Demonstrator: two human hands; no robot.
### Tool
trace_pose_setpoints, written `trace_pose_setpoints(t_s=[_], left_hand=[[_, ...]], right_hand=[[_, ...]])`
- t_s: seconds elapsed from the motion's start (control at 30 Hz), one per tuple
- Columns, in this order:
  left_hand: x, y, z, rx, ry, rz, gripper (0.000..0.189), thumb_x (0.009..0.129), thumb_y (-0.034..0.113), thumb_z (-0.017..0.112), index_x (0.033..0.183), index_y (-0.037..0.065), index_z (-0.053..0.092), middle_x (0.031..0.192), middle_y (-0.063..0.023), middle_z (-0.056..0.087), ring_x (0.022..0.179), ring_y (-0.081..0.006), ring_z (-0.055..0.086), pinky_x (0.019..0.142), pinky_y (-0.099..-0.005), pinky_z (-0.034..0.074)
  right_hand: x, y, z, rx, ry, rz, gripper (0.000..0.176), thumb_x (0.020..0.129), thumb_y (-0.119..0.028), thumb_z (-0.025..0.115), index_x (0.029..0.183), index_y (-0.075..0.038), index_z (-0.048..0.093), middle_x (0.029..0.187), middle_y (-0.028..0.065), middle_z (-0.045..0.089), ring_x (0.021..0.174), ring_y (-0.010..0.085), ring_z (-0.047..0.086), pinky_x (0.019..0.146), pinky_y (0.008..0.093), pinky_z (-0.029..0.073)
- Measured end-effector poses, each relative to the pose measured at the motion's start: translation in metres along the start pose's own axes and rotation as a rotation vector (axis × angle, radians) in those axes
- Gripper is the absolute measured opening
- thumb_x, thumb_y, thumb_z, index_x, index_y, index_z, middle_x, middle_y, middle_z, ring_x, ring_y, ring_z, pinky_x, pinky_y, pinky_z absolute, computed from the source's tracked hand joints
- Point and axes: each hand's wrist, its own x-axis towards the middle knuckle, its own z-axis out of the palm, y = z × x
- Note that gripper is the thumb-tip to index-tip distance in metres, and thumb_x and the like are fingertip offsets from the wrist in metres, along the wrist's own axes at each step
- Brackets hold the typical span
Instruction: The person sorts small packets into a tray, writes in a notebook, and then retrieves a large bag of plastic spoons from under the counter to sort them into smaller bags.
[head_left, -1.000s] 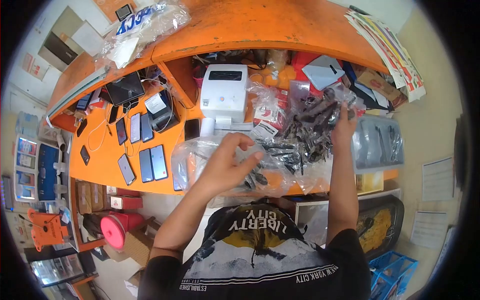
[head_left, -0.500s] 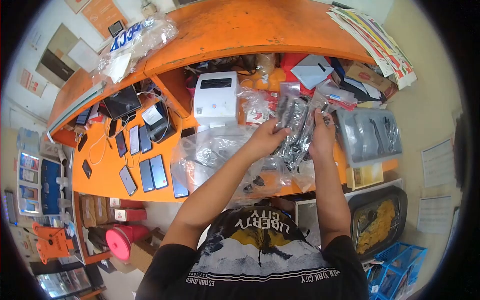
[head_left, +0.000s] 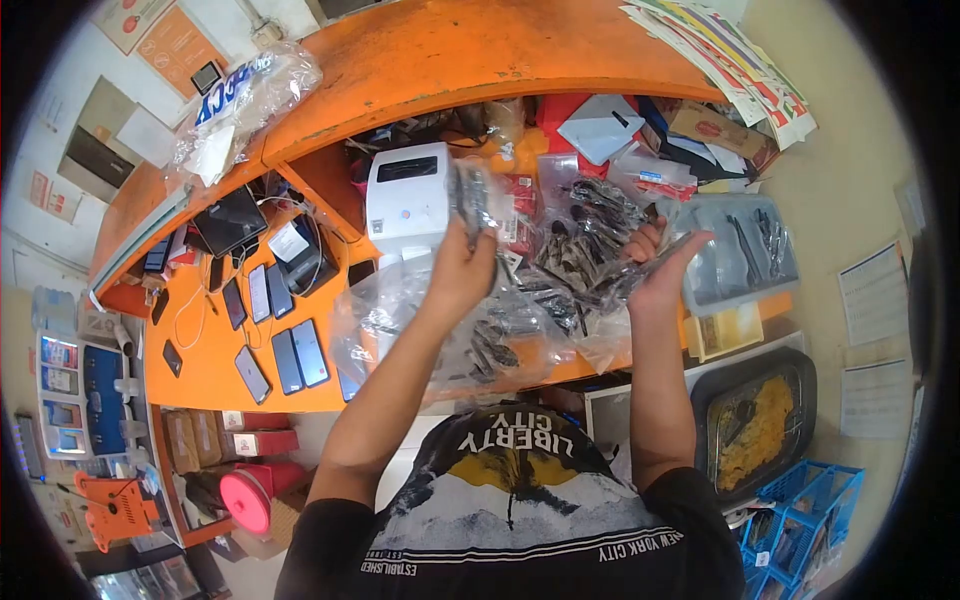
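My left hand [head_left: 466, 270] is closed on a small clear plastic packet [head_left: 472, 195] with something dark in it, held up beside the white label printer [head_left: 408, 195]. Farther right, my right hand [head_left: 660, 268] has its fingers curled round the edge of a clear plastic bag of small black parts [head_left: 590, 240], its thumb stretched out. What exactly the parts are, I cannot make out. Between my forearms lies another large clear bag [head_left: 400, 310], crumpled, with more dark pieces inside.
Several phones [head_left: 310, 352] lie on the orange desk [head_left: 200, 370] to the left. On the right stand a grey translucent tray [head_left: 740, 255] with dark items and a yellow box [head_left: 728, 335]. Papers [head_left: 600, 130] and bags crowd the shelf at the back.
My left hand has moved left, away from the bag of black parts, with a small packet in it. My right hand has stayed at the bag, turned with its thumb outward. The view has shifted slightly.
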Motion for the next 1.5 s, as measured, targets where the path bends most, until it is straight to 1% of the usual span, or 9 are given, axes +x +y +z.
trace_pose_setpoints(t_s=[0.27, 0.47, 0.57, 0.77, 0.93, 1.23, 1.37, 1.47, 1.5], left_hand=[[-0.016, 0.041, -0.039, -0.085, -0.003, 0.016, 0.026, 0.101, 0.009, 0.052, 0.125, 0.000, 0.051, 0.098, -0.0038, 0.063, 0.087, -0.0094, 0.055, 0.078, -0.0257, 0.046], [-0.014, 0.033, -0.028, 0.052, -0.206, -0.042, 0.026, 0.099, 0.011, 0.056, 0.121, -0.002, 0.052, 0.099, -0.0078, 0.063, 0.088, -0.0139, 0.057, 0.080, -0.0294, 0.047], [-0.013, 0.031, -0.010, 0.096, -0.334, -0.022, 0.023, 0.098, 0.013, 0.060, 0.115, -0.002, 0.057, 0.097, -0.0086, 0.062, 0.088, -0.0150, 0.057, 0.081, -0.0310, 0.047], [0.002, 0.029, 0.035, -0.022, -0.519, 0.024, 0.029, 0.093, 0.021, 0.072, 0.112, 0.001, 0.064, 0.095, -0.0069, 0.064, 0.087, -0.0127, 0.058, 0.078, -0.0309, 0.049], [0.008, 0.033, 0.052, 0.151, -0.674, -0.093, 0.030, 0.092, 0.023, 0.073, 0.111, 0.000, 0.066, 0.095, -0.0042, 0.068, 0.090, -0.0092, 0.057, 0.080, -0.0277, 0.048], [0.030, 0.029, 0.108, -0.039, -0.680, -0.131, 0.031, 0.090, 0.023, 0.073, 0.105, -0.004, 0.068, 0.151, -0.0197, 0.035, 0.127, -0.0232, 0.050, 0.102, -0.0356, 0.043], [0.059, -0.016, 0.134, 0.188, -0.142, 0.576, 0.033, 0.089, 0.021, 0.075, 0.110, -0.003, 0.067, 0.143, -0.0151, 0.048, 0.112, -0.0198, 0.059, 0.096, -0.0348, 0.047], [0.050, 0.025, 0.109, -0.329, -0.445, 0.034, 0.030, 0.090, 0.016, 0.073, 0.115, 0.001, 0.066, 0.120, -0.0087, 0.064, 0.098, -0.0178, 0.064, 0.091, -0.0328, 0.049], [0.040, 0.056, 0.094, -0.086, -0.480, -0.150, 0.031, 0.095, 0.025, 0.069, 0.116, 0.003, 0.063, 0.092, -0.0030, 0.065, 0.084, -0.0132, 0.064, 0.064, -0.0248, 0.047]], right_hand=[[0.012, 0.007, -0.013, -0.300, -0.012, 0.041, 0.017, 0.099, -0.020, 0.065, 0.097, -0.005, 0.056, 0.080, 0.0016, 0.055, 0.064, 0.0107, 0.051, 0.056, 0.0241, 0.045], [0.091, 0.024, -0.024, -0.315, 0.143, -0.659, 0.022, 0.101, -0.013, 0.060, 0.116, -0.002, 0.050, 0.090, 0.0090, 0.058, 0.075, 0.0189, 0.060, 0.073, 0.0343, 0.059], [0.119, 0.025, -0.014, -0.297, 0.196, -0.718, 0.025, 0.102, -0.015, 0.058, 0.119, -0.001, 0.046, 0.090, 0.0099, 0.057, 0.077, 0.0222, 0.061, 0.078, 0.0379, 0.060], [0.045, 0.027, 0.051, -0.066, 0.084, -0.239, 0.021, 0.106, -0.021, 0.050, 0.098, -0.002, 0.051, 0.082, 0.0077, 0.054, 0.069, 0.0199, 0.057, 0.082, 0.0444, 0.059], [0.076, 0.019, 0.017, -0.145, 0.067, -0.326, 0.030, 0.106, -0.028, 0.050, 0.087, -0.005, 0.051, 0.071, 0.0042, 0.050, 0.066, 0.0189, 0.052, 0.072, 0.0408, 0.056], [0.099, -0.017, 0.027, 0.127, 0.171, -0.297, 0.028, 0.107, -0.025, 0.046, 0.089, -0.003, 0.052, 0.081, 0.0081, 0.055, 0.078, 0.0238, 0.058, 0.079, 0.0420, 0.055], [0.114, -0.014, 0.009, 0.326, 0.173, -0.130, 0.021, 0.106, -0.022, 0.048, 0.097, -0.004, 0.052, 0.080, 0.0074, 0.055, 0.078, 0.0226, 0.059, 0.079, 0.0418, 0.055], [0.138, -0.013, -0.036, -0.076, 0.026, -0.171, 0.020, 0.105, -0.019, 0.049, 0.091, -0.005, 0.051, 0.075, 0.0052, 0.053, 0.069, 0.0186, 0.054, 0.070, 0.0356, 0.054], [0.138, -0.013, -0.042, -0.120, 0.018, -0.150, 0.021, 0.105, -0.018, 0.049, 0.089, -0.005, 0.050, 0.074, 0.0045, 0.052, 0.066, 0.0174, 0.053, 0.067, 0.0340, 0.053]])
